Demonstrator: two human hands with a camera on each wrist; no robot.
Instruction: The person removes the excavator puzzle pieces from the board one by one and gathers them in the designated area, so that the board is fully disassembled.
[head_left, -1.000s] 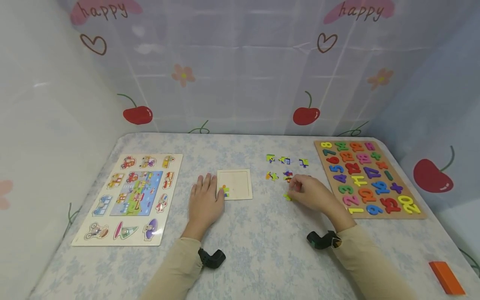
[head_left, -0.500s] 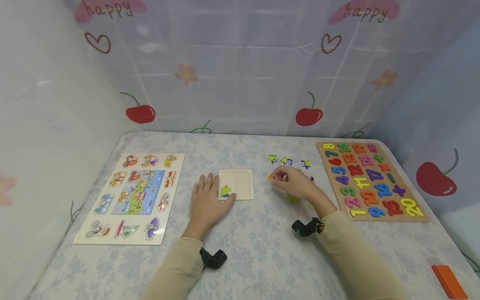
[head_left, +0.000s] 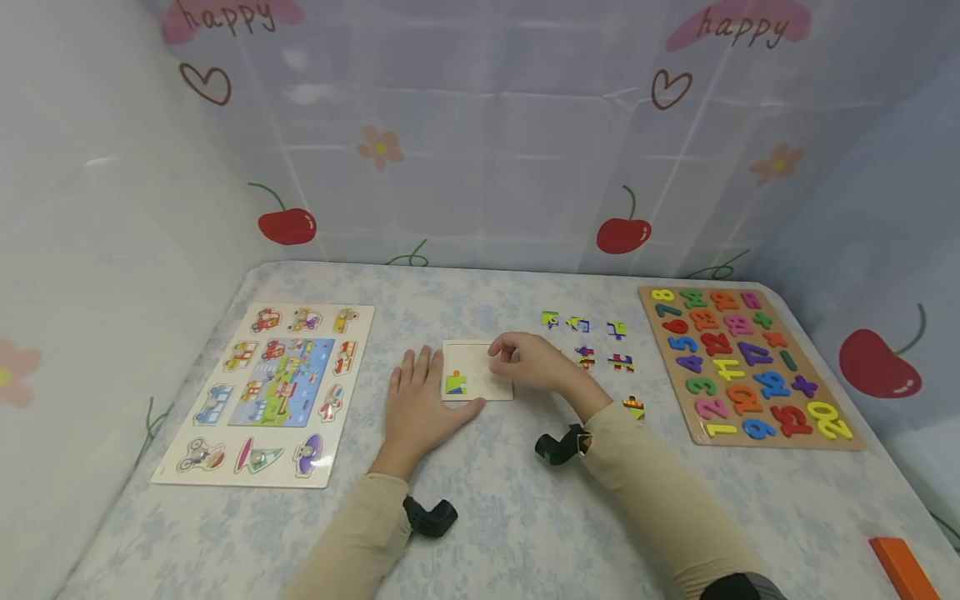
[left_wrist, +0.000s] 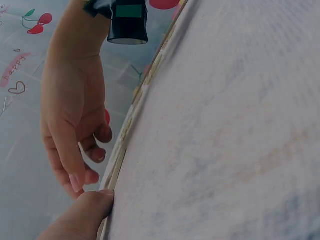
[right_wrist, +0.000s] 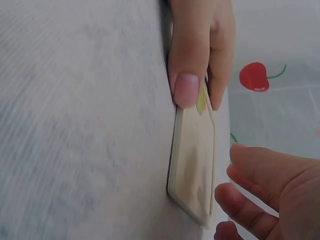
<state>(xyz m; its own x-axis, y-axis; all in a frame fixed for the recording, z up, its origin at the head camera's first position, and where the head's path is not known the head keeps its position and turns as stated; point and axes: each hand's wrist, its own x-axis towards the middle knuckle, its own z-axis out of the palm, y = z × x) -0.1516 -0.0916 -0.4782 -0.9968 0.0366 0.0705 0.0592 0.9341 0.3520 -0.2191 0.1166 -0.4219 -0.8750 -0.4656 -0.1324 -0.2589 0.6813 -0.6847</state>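
Observation:
A small wooden puzzle tray lies before me, with one green-and-orange jigsaw piece in its near left corner. My left hand rests flat at the tray's left side, its thumb along the near edge. The right wrist view shows this thumb at the rim. Above the tray's right part hovers my right hand, fingers bent with thumb and index close together. No piece shows at its fingertips in either wrist view; a thin one could be hidden.
Several jigsaw pieces lie in loose rows right of the tray. A vehicle puzzle board is at the left. A number board lies at the right. An orange block sits near the front right.
My right hand has moved left from the loose pieces to above the tray. My left thumb has swung rightward along the near edge, uncovering the piece in the tray.

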